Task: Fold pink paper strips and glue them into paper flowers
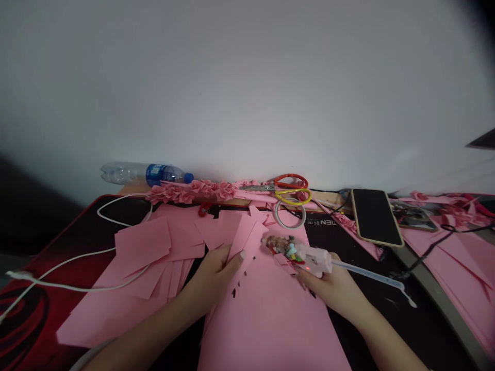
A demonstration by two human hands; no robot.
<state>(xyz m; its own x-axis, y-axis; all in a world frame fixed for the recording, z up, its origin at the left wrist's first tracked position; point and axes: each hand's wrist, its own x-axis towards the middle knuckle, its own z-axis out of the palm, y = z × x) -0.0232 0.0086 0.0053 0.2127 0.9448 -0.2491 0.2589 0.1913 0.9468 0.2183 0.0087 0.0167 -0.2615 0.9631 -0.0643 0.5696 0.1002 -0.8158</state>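
Observation:
My right hand (336, 288) is closed round a white hot glue gun (315, 260), its tip pointing left. Dried, coloured lumps crust its nozzle, and a red light glows on its body. A translucent glue stick (367, 273) sticks out of the back. In my left hand (216, 273), thumb on top, is a folded strip of pink paper (247, 237). The nozzle tip is close to the strip's right side; whether they touch, I cannot tell. Below both hands lies a large pink sheet (270, 319) with small dark marks. A small pink piece (285, 264) shows under the nozzle.
Loose pink papers (143, 239) and a white cable (88, 288) lie left. Along the wall are a plastic bottle (131, 172), pink paper flowers (193, 190), scissors (292, 196) and a tape roll (278, 219). A phone (377, 216) and more pink sheets (444, 268) are right.

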